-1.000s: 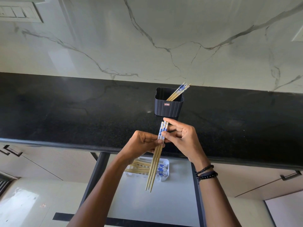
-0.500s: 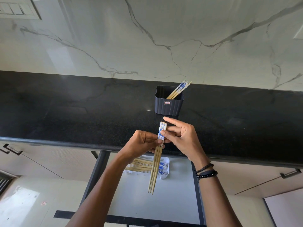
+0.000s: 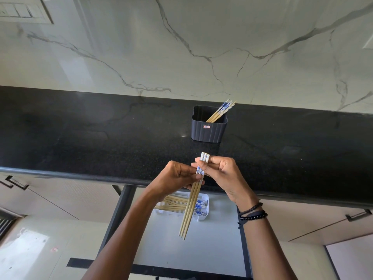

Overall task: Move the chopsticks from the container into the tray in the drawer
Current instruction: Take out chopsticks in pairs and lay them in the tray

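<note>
Both hands on the held chopsticks (image 3: 190, 209): three, by the painted tops, near upright over the front edge of the worktop (image 3: 101, 138). The bare tips hang above the open drawer (image 3: 212, 249), in front of the tray (image 3: 204, 217)

- The left hand (image 3: 177, 178) has its fingers curled and pinches the bundle at the blue-patterned band from the left
- The right hand (image 3: 222, 174) is curled round the top ends from the right, fingertips and thumb closed on them

Change over the last second: the right hand's fingers were stretched out along the tops and are now folded in round them. The left grip is as it was. The bundle has hardly shifted and its top ends sit level. Reads as squaring up the sticks, done or nearly done

The container (image 3: 209, 130) stands toward the back edge of the worktop, right of middle, well apart from the hands. The chopsticks left in the container (image 3: 221, 111) lean on its back right corner

The tray is white, at the back of the drawer, partly under the worktop's front edge. The chopsticks already in the tray (image 3: 175, 207) lie lengthwise, patterned ends to the right

Judgement: task part done. This bundle looks ready to go down and will need turning flat to match the ones in the tray. At least one more trip to the container after that
</note>
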